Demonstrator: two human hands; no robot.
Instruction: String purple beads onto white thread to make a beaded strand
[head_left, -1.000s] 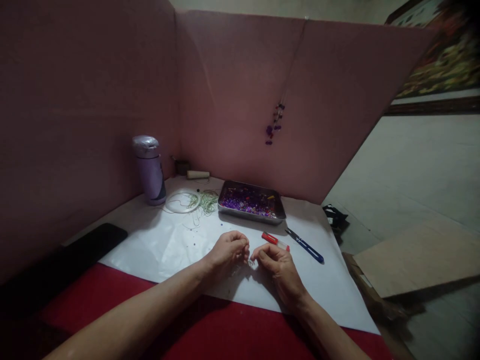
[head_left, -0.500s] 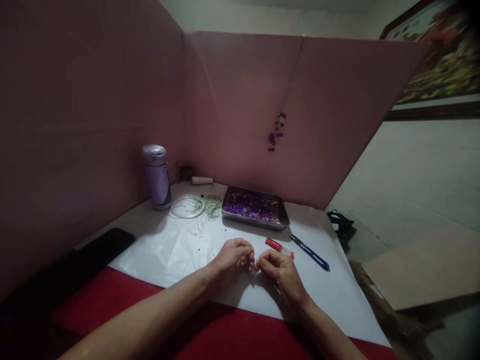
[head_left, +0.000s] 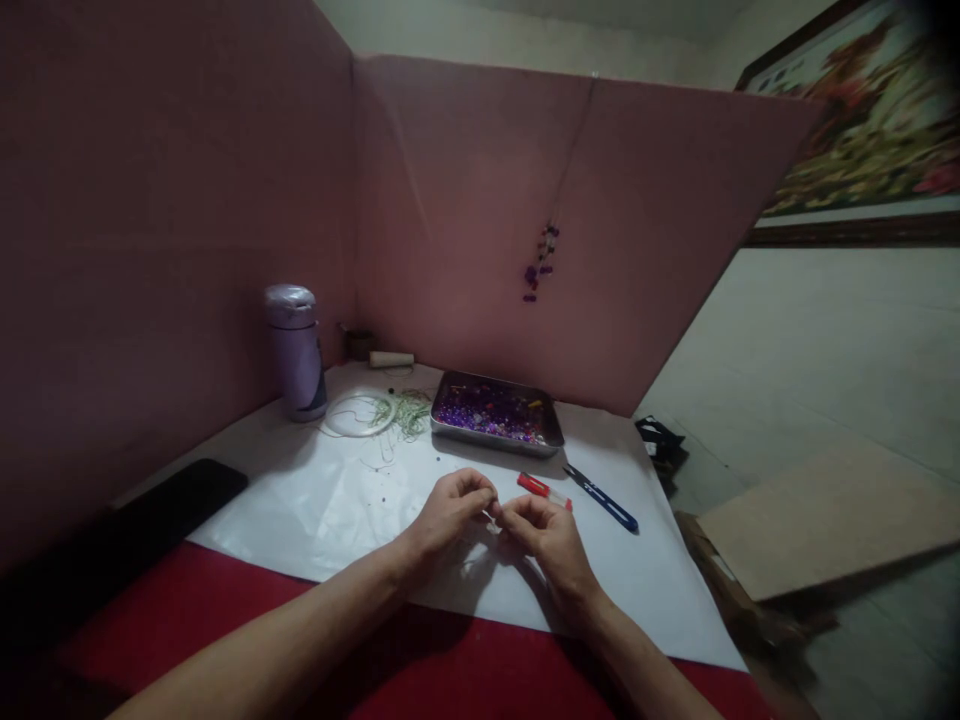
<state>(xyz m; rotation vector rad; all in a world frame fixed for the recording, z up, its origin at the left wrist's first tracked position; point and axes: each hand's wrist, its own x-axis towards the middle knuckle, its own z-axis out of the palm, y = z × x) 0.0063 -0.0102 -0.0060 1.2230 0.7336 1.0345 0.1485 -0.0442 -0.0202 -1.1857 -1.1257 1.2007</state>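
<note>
The two hands' fingertips have drawn closer since the earlier frame and now nearly meet over the white sheet [head_left: 330, 505]. From here I see both forearms reaching in from the near edge, wrists bent inward. The left hand [head_left: 456, 502] is curled, thumb against forefinger; the right hand [head_left: 546, 535] is pinched likewise, its other fingers folded. A small clear piece [head_left: 493, 528] sits right at their fingertips, though I can't tell which hand grips it. The bead tray [head_left: 497, 443] lies beyond them, the red-handled tool [head_left: 534, 484] near the right hand.
</note>
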